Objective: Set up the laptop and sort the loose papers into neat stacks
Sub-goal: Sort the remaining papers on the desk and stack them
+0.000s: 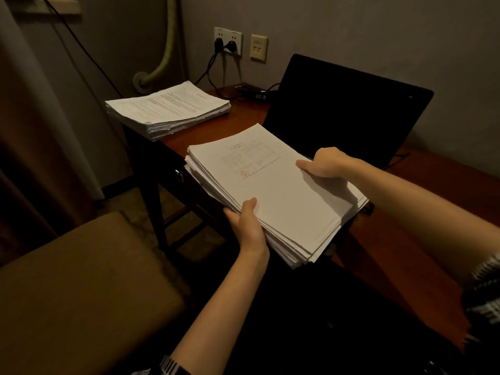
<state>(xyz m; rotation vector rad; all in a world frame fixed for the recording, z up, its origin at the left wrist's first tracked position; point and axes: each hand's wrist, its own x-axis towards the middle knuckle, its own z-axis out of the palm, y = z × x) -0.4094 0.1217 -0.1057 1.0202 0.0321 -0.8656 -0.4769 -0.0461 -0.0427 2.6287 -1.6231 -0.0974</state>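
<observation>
Both hands are holding a thick stack of loose papers [273, 190] just in front of the open laptop [343, 115], above the near edge of the reddish-brown tabletop [422, 217]. The left hand [247, 226] is gripping the stack's near edge, thumb lying on the top sheet and fingers curled underneath. The right hand [326, 162] is gripping the far edge beside the laptop, thumb stretching flat across the top sheet while the other fingers are wrapping round the side. The stack is tilting slightly and its sheets are fanning unevenly at the edges. The top sheet is showing a printed form with a small red stamp; the print is too small to read.

The laptop is standing open with its dark screen leaning back toward the wall. To the left of the laptop, at the tabletop's far left corner, a second stack of papers [169, 109] is lying flat, printed text facing up. Behind the laptop, a wall socket [228, 40] is carrying two black plugs, and cables are running down to the tabletop. A brown upholstered seat [81, 288] is sitting well to the left of the laptop, lower than the tabletop.
</observation>
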